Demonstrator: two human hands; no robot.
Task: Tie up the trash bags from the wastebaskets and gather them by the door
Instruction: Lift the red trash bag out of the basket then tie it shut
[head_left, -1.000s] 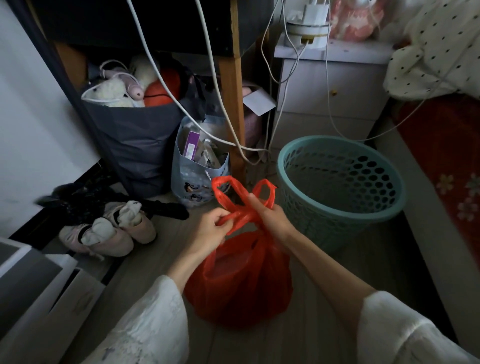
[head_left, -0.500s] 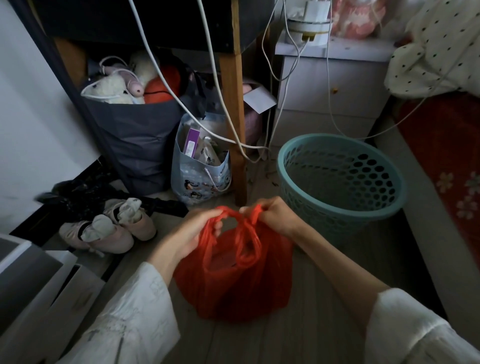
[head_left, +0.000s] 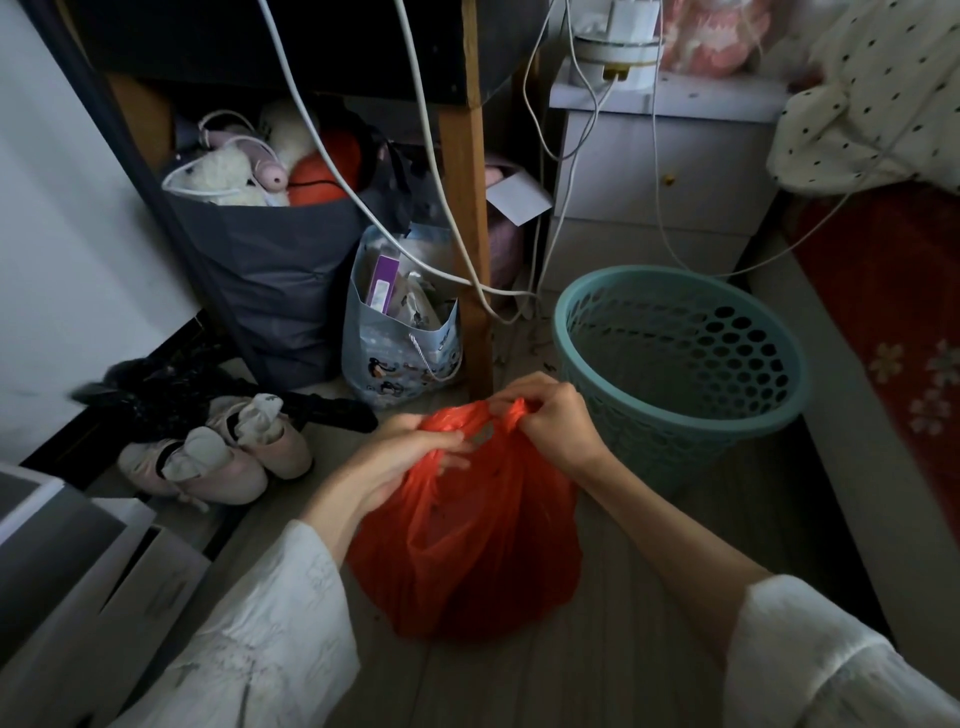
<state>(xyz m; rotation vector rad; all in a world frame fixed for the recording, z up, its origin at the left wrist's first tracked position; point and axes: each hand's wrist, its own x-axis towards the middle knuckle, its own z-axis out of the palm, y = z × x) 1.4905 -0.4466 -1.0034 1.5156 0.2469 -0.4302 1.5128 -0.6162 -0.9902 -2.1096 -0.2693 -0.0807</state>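
Observation:
A full red plastic trash bag (head_left: 467, 551) stands on the wooden floor in front of me. My left hand (head_left: 405, 457) grips the bag's top on its left side, fingers curled into the plastic. My right hand (head_left: 550, 415) pinches the bunched red handles at the top right. The handles are drawn down tight between both hands. A teal perforated wastebasket (head_left: 680, 374) stands just right of the bag, with no bag in it.
A wooden desk leg (head_left: 467, 260) with hanging white cables rises just behind the bag. A dark fabric bin (head_left: 270, 280) of soft toys, a patterned gift bag (head_left: 400, 353) and pink shoes (head_left: 218, 457) lie left. A bed edge (head_left: 852, 415) runs along the right.
The two red handle loops stood up above my hands a second ago. Both hands have since moved closer together and drawn the handles down into a tight bunch at the bag's top.

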